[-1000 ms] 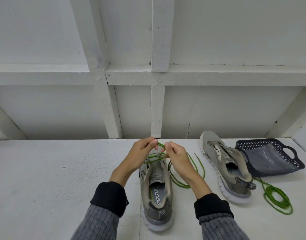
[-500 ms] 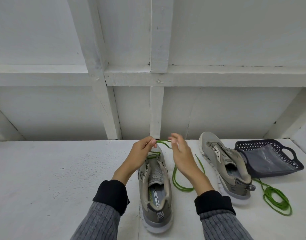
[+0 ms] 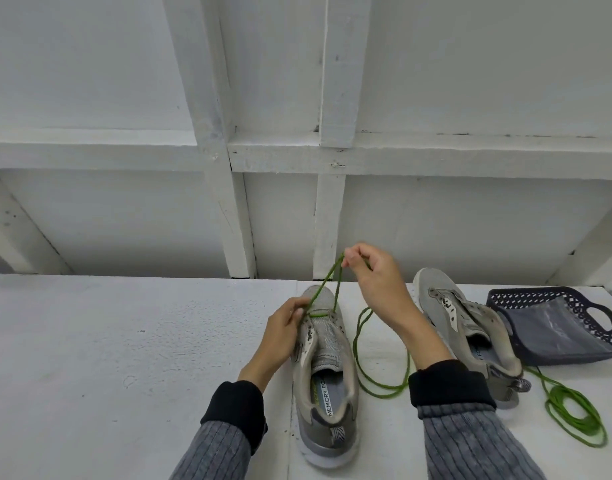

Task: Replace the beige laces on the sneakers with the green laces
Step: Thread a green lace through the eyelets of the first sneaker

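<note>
A grey sneaker (image 3: 327, 368) stands toe-away on the white table, with a green lace (image 3: 363, 362) threaded across its front eyelets. My right hand (image 3: 377, 275) is raised above the toe and pinches two strands of that lace, pulling them up taut. My left hand (image 3: 283, 332) grips the sneaker's left eyelet edge by the lowest lace bar. The lace's slack loops on the table to the right of the shoe. A second grey sneaker (image 3: 467, 334) without laces lies further right. Another green lace (image 3: 574, 414) sits coiled at the right front.
A dark blue plastic basket (image 3: 554, 323) lies tipped at the far right behind the second sneaker. A white wall with wooden framing (image 3: 235, 216) rises right behind the table. The table surface (image 3: 124, 341) stretches to the left.
My right hand has risen up and away from the shoe, drawing the green lace strands taut. My left hand dropped down onto the sneaker's eyelet edge.
</note>
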Demonstrator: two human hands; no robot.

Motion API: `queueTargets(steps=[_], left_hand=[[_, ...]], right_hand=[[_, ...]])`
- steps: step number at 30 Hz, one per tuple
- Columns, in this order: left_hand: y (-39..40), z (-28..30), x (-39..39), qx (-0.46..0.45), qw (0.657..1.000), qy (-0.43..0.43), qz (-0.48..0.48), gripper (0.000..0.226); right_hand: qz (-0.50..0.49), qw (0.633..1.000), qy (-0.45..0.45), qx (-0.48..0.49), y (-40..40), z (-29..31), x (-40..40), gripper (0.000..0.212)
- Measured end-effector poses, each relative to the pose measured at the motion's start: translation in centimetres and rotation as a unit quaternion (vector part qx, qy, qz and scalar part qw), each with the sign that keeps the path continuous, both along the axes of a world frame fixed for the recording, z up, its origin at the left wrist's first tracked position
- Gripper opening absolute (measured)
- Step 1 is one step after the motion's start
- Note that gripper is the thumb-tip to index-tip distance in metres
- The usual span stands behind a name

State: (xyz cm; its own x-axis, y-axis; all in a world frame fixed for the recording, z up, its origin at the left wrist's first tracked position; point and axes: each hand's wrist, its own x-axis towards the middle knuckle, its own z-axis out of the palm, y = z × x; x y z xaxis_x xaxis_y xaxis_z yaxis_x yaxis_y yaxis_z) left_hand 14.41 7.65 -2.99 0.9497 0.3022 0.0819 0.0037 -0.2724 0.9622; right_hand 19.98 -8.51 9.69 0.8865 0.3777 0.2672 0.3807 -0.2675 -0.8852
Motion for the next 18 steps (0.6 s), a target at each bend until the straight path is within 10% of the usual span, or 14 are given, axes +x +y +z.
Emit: queueTargets(steps=[18], left_hand=[[-1.3,-1.0,-0.1,0.038,0.999,-0.007,-0.002,0.019]], right_hand=[[-0.001,0.987,-0.103,-0.123,1.6,2.1,0.3,0.031]])
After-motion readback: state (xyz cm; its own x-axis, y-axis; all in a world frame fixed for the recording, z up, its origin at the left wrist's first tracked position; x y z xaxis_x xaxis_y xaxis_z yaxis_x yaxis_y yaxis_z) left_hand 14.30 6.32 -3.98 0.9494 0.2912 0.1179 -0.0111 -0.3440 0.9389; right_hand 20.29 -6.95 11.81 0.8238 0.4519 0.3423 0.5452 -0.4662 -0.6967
